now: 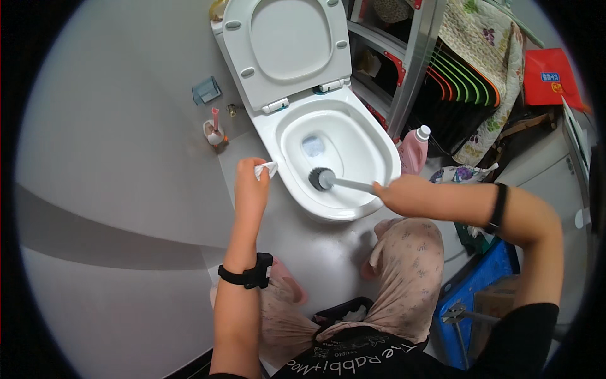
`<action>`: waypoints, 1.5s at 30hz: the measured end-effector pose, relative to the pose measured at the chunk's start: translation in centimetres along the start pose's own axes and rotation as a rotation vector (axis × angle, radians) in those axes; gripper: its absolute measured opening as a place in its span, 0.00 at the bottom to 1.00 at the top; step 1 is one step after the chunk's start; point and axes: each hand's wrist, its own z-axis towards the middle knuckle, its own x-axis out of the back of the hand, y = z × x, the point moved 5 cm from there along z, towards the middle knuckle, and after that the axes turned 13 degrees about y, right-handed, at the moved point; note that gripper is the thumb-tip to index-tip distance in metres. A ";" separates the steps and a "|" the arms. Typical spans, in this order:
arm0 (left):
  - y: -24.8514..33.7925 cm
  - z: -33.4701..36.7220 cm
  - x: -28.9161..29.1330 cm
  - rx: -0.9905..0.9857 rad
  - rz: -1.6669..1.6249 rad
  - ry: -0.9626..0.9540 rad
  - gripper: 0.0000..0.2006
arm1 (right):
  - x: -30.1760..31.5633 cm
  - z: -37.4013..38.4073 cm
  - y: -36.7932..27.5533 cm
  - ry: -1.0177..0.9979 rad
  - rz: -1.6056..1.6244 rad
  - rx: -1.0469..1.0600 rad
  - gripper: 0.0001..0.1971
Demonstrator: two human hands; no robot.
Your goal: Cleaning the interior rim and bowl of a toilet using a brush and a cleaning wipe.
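Note:
A white toilet (379, 142) stands in front of me with its seat and lid (291, 38) raised. My right hand (404, 194) is closed round the grey handle of a toilet brush (320, 179). The brush's dark bristle head is inside the bowl, against the near left part of its inner wall. A little water lies at the bottom of the bowl. Beside the left rim, my left hand (250, 180) is closed on a crumpled white tissue (266, 170); the tissue is at the rim's outer edge, and I cannot tell if they touch.
A pink bottle (413, 150) with a white cap stands right of the toilet. Behind it are a metal ladder (404, 69) and a dark folded rack (464, 95). A small holder (215, 131) is by the left wall. A blue stool (473, 297) is near my right elbow.

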 end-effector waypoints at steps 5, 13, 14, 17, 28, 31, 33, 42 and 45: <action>0.2 1.3 1.6 0.013 -0.008 0.117 0.06 | 4.1 -4.0 0.1 -0.210 0.030 -0.054 0.22; 0.2 1.4 1.3 0.009 -0.016 0.133 0.07 | 2.0 -2.4 0.1 -0.039 0.142 -0.039 0.24; 0.5 1.5 1.7 0.027 -0.032 0.143 0.07 | 2.7 -3.2 0.6 -0.085 0.128 -0.022 0.24; 0.8 1.6 2.1 0.032 -0.039 0.163 0.06 | 4.1 -4.9 2.5 -0.262 0.133 0.002 0.23; 1.6 1.3 -0.1 0.022 -0.078 0.081 0.05 | -7.8 7.0 4.1 -0.342 0.076 -0.094 0.13; 0.0 1.2 2.2 0.043 -0.020 0.126 0.06 | -3.9 5.3 2.3 -0.316 0.040 -0.031 0.14; 1.1 1.7 2.9 -0.034 -0.030 0.162 0.06 | -3.8 4.8 3.3 -0.282 0.013 -0.036 0.12; 0.3 1.6 2.1 0.010 -0.061 0.111 0.05 | -9.5 18.3 5.1 -0.103 0.009 -0.137 0.10; 1.4 1.9 1.3 0.017 -0.114 0.099 0.05 | -13.1 19.5 6.5 0.009 0.021 -0.198 0.12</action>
